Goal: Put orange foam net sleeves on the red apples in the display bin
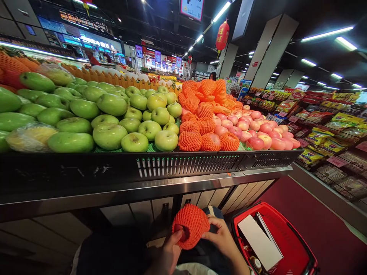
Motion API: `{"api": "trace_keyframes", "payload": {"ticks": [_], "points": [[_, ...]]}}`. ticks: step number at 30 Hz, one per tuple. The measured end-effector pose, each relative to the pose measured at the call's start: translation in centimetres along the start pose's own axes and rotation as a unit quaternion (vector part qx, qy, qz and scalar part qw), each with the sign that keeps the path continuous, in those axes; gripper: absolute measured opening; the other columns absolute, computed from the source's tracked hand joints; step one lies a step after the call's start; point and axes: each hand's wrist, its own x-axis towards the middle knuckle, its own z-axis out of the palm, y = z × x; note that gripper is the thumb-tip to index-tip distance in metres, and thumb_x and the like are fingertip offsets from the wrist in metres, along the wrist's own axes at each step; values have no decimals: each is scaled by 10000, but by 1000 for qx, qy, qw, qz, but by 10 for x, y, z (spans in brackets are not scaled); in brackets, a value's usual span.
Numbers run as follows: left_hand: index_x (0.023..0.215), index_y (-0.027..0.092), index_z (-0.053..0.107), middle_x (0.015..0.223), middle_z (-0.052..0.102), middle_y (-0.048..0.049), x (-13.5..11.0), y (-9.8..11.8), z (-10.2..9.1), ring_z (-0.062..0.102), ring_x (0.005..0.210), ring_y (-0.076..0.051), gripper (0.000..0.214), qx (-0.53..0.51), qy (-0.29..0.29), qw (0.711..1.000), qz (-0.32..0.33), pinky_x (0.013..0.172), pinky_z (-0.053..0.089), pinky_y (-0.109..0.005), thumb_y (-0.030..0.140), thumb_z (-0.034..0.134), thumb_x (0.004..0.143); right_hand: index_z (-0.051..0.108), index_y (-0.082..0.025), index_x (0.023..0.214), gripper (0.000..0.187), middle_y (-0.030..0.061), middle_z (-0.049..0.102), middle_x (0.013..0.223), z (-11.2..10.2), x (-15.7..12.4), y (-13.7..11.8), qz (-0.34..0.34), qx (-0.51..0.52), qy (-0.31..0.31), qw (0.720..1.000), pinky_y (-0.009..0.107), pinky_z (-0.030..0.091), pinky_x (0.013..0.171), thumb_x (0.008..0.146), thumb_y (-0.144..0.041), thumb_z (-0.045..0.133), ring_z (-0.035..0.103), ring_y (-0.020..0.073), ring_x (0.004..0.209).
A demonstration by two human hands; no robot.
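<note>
Low in the head view, both my hands hold one fruit wrapped in an orange foam net (pixel 190 224), close to my body. My left hand (pixel 169 252) grips it from below left, thumb by the net's open end. My right hand (pixel 222 235) has its fingers closed on the net's right side. Above stands a produce stand (pixel 172 166) with a pile of green apples (pixel 109 110), net-wrapped fruit (pixel 205 126) and pink apples (pixel 255 130).
A red shopping basket (pixel 298 252) with a white paper and a bottle sits on the floor at my right. Shelves of packaged goods (pixel 329 133) line the right side of a red-floored aisle (pixel 315 221). A person's head shows far behind the stand.
</note>
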Motion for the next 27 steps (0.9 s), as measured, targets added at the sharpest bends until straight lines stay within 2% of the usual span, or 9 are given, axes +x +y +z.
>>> {"api": "trace_keyframes", "payload": {"ticks": [4,7,9,10,13,16,21,24,27], "points": [[1206,207,681,1237,682,-128,-5,-3,8,504,1350,-384,661,52,-2,997,54,1187,328,-539,387,843,591,730,-181,712,226,21,674,762,-7,3,-2,8,-48,9,999,308,441,790,727,-374,849,585,196,782],[1226,192,658,1292,658,-144,-4,2,14,509,1344,-393,759,88,-1,991,101,1175,352,-509,373,884,524,723,-184,925,236,47,703,913,3,-3,2,-8,-95,44,994,330,475,843,757,-318,820,622,223,875],[1211,178,655,1258,672,-149,-2,7,17,548,1301,-400,774,118,-3,985,124,1138,404,-500,381,901,506,639,-221,1236,481,93,668,1210,12,-11,3,-66,-150,87,983,386,473,992,782,-265,792,623,267,1104],[1199,174,655,1236,681,-148,0,10,18,568,1276,-402,768,131,-6,983,131,1115,433,-497,390,905,506,544,-247,1378,627,112,594,1363,16,-15,3,-106,-185,94,973,421,442,1073,794,-234,772,574,289,1242],[1170,178,662,1178,705,-136,2,17,21,627,1194,-389,727,164,-25,978,125,1060,494,-489,429,904,532,300,-286,1565,901,132,361,1592,27,-22,-1,-207,-280,31,937,481,358,1191,792,-185,752,362,326,1481],[1185,182,653,1168,707,-130,2,15,21,653,1145,-372,735,180,-52,976,113,1032,520,-478,476,904,560,276,-303,1564,1026,138,367,1586,34,-20,-1,-259,-297,18,919,468,417,1166,721,-309,862,403,341,1462],[1252,188,592,1286,643,-168,2,1,17,622,1187,-367,1016,139,-40,978,153,1001,524,-429,633,943,409,455,-307,1421,887,111,579,1375,34,-10,16,-277,-234,124,924,454,511,1061,665,-511,871,604,333,1260],[1149,178,633,1138,688,-157,-1,0,17,687,899,-249,796,201,-63,970,119,710,542,-306,671,869,571,477,-238,1381,926,141,622,1294,15,1,16,-240,-116,184,946,493,533,1006,630,-659,818,653,351,1158],[976,165,680,915,700,-106,-6,8,23,666,767,-185,511,283,-98,950,93,596,467,-239,629,749,774,530,-205,1258,772,140,677,1158,-28,27,-19,-191,-35,244,950,514,556,921,672,-639,782,686,333,1036]]}}
